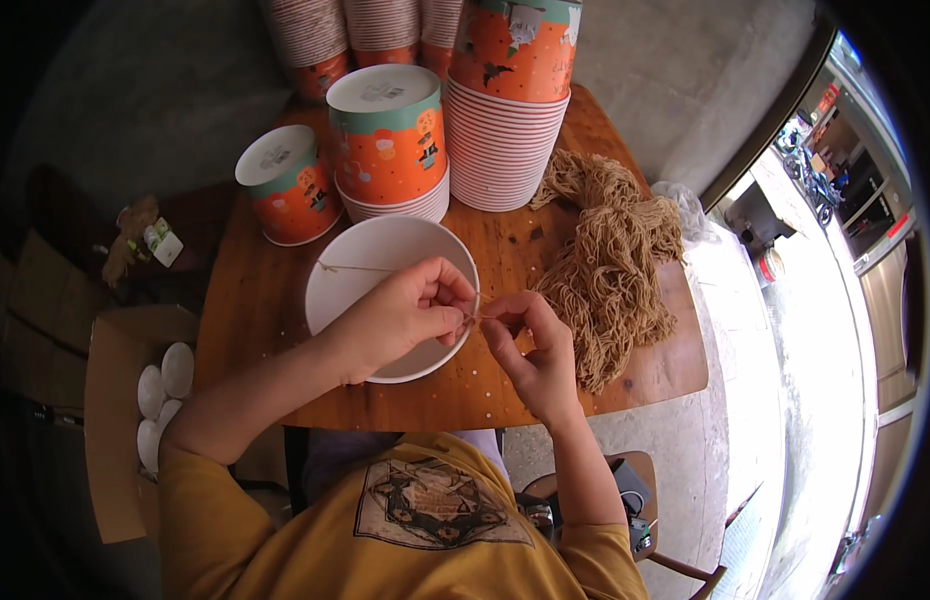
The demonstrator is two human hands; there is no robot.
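A white paper bucket (337, 300) lies before me with its open mouth facing up. Thin tan string (363, 268) crosses its inside and runs toward my left hand (410, 305). That hand reaches over the bucket, its fingertips pinched on the string beside the right rim. Close against it, my right hand (533, 352) pinches the same string between thumb and forefinger. The fingertips of both hands nearly meet; the exact loop or knot there is too small to make out. To the right lies a loose bundle of tan string (617, 275).
Upside-down orange and green buckets (388, 140) and a tall stack of them (507, 140) stand behind on the wooden table (645, 372). A smaller bucket (288, 190) is at left. A cardboard box (117, 400) holds several white cups. A stool (640, 470) stands lower right.
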